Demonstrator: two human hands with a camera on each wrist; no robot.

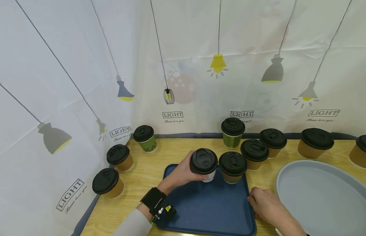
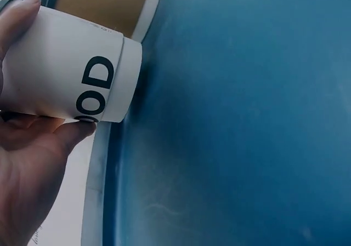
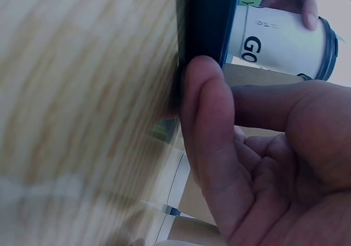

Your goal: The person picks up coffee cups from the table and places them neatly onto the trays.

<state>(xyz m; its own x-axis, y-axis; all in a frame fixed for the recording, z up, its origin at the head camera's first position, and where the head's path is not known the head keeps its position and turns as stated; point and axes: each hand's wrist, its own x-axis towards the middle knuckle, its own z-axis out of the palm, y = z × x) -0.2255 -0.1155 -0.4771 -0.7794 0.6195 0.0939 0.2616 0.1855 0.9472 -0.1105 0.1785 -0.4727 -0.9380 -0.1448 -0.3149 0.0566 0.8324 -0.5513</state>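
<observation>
White cloth (image 1: 194,36) printed with hanging lamps and the word LIGHT forms the backdrop, standing behind and to the left of a wood-grained table (image 1: 137,183). On the left, one of the two hands, the left hand (image 1: 181,172), grips a white cup (image 2: 60,65) with a black lid and dark lettering, holding it over the far part of a blue tray (image 1: 206,206); whether its base touches the tray is hard to tell. The right hand (image 1: 266,205) pinches the tray's right edge between thumb and fingers. Just right of the white cup, a brown cup (image 1: 233,164) with a black lid stands on the tray. Near the tray's far right corner are two more brown cups (image 1: 255,154), with a green cup (image 1: 232,133) behind them near the cloth. Left of the tray, two brown cups (image 1: 112,185) and a green one (image 1: 145,138) stand in a slanting row. To the right lies a round grey tray (image 1: 321,196), and beyond it stand another two brown cups (image 1: 315,144), lidded in black like all the others.
</observation>
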